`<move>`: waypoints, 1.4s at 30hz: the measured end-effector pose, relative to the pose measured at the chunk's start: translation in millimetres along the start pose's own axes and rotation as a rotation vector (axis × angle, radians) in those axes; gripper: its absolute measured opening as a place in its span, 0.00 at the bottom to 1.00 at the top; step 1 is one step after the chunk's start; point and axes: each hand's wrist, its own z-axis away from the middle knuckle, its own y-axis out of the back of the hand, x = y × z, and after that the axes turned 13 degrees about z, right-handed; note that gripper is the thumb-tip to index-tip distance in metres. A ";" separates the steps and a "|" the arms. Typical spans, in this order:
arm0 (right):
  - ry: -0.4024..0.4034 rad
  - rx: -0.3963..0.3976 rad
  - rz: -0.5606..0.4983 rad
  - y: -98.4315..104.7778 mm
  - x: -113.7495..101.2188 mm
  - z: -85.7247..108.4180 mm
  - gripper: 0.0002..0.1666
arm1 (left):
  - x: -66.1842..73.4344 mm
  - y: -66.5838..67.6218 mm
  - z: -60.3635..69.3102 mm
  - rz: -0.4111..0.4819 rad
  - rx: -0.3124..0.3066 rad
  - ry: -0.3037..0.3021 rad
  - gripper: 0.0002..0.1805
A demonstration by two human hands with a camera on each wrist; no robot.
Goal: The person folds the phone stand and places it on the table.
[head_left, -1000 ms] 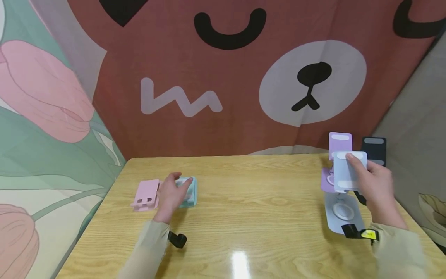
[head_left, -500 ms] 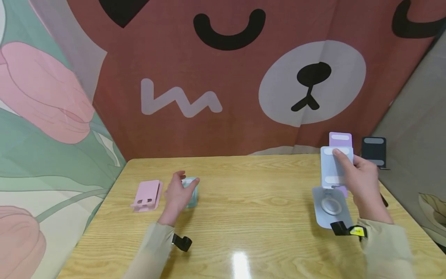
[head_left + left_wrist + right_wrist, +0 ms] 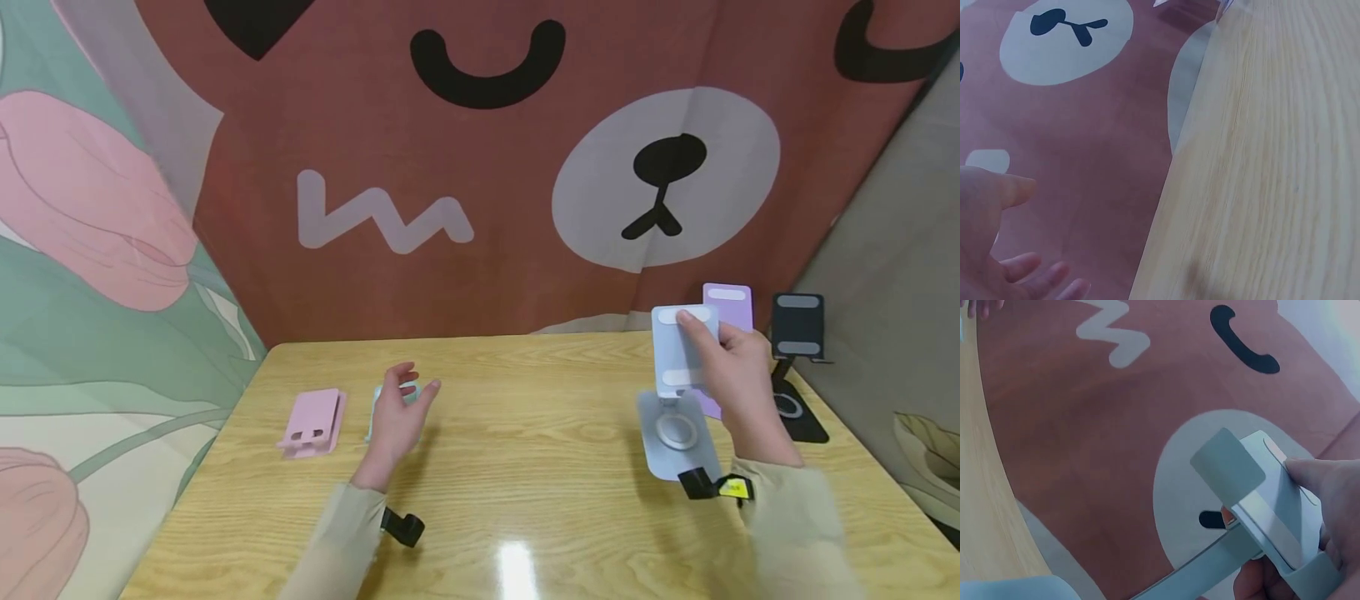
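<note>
Pinching the pale-blue stand (image 3: 673, 357) by its right edge, right fingers (image 3: 697, 332) curl behind; left fingers (image 3: 397, 377) spread.

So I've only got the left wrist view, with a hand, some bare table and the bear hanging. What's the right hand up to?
Observer: In the head view, the right hand holds a light blue stand, thumb on the front of its upper plate.
Operator: Anything past that hand, further right?
Observer: Yes, a black stand, upright near the table's right edge.
Operator: And to the left of the left hand?
Observer: A pink stand, on the table and apart from the left hand.
</note>
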 end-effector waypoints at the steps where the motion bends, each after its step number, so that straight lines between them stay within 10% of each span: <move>1: 0.003 -0.004 -0.001 -1.8 -2.0 0.4 0.51 | 0.6 -1.3 0.9 0.006 -0.004 -0.004 0.34; 42: 0.185 0.060 -0.125 -88.3 -50.6 20.8 0.36 | 1.7 -37.1 15.8 0.097 -0.070 0.007 0.29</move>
